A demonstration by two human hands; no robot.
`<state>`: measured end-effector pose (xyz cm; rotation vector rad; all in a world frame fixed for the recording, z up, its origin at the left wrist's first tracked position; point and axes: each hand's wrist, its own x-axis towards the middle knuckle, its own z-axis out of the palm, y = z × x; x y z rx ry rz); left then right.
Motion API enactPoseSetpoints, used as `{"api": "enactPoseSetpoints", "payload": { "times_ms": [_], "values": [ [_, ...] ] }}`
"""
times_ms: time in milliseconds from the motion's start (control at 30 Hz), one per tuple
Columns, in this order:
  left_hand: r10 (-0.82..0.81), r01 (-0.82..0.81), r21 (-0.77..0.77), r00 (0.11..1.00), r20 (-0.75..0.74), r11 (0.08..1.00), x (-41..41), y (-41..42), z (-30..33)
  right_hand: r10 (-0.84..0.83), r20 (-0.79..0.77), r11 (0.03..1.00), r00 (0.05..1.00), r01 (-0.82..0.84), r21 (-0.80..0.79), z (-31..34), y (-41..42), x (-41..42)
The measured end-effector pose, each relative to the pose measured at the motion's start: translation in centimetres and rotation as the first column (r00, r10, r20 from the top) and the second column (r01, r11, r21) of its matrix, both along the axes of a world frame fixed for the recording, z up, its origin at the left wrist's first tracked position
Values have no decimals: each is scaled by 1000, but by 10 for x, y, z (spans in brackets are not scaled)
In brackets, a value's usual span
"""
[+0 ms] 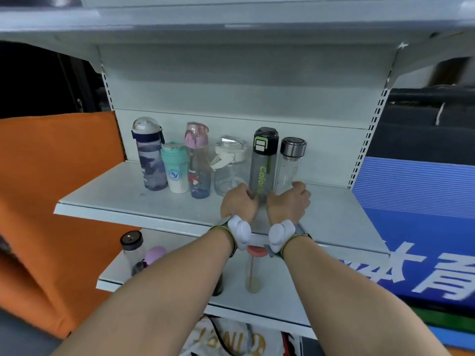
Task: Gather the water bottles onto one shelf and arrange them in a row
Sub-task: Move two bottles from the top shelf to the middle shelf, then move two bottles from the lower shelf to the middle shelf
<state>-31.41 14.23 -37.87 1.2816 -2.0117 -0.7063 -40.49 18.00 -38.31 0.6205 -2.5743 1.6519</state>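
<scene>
Purple camouflage bottle (151,160), mint-and-white cup (176,168), pink-lidded bottle (198,160) – clear bottle (230,170) with white lid, smoky grey bottle (263,163) with green lettering, orange cloth (59,176), pale grey shelf (123,201).

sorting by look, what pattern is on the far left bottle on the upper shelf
Purple and white camouflage on the far left bottle, with a clear domed lid; head view.

Matt painted metal shelf (108,199); clear glossy bottle (289,165), brushed-metal cap.
</scene>
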Motion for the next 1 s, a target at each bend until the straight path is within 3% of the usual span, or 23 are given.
{"api": "enactPoseSetpoints", "payload": {
  "times_ms": [200, 467, 800, 1000],
  "values": [
    [-14, 16, -46, 998, 56, 999, 82, 16, 6, 238, 4, 967, 971, -237, -98, 3, 8, 94],
    [92, -93, 13, 994, 52, 996, 226, 13, -25, 419, 42, 908, 907, -418, -34, -31, 3, 230],
    [114, -181, 245, 958, 262, 953, 333, -47, -72, 538, 217, 783, 814, -579, 230, -95, -40, 301],
    [148, -214, 403, 971, 187, 890, 330, -97, -109, 487, 303, 741, 819, -571, 352, -148, -103, 298]
  ]
}}
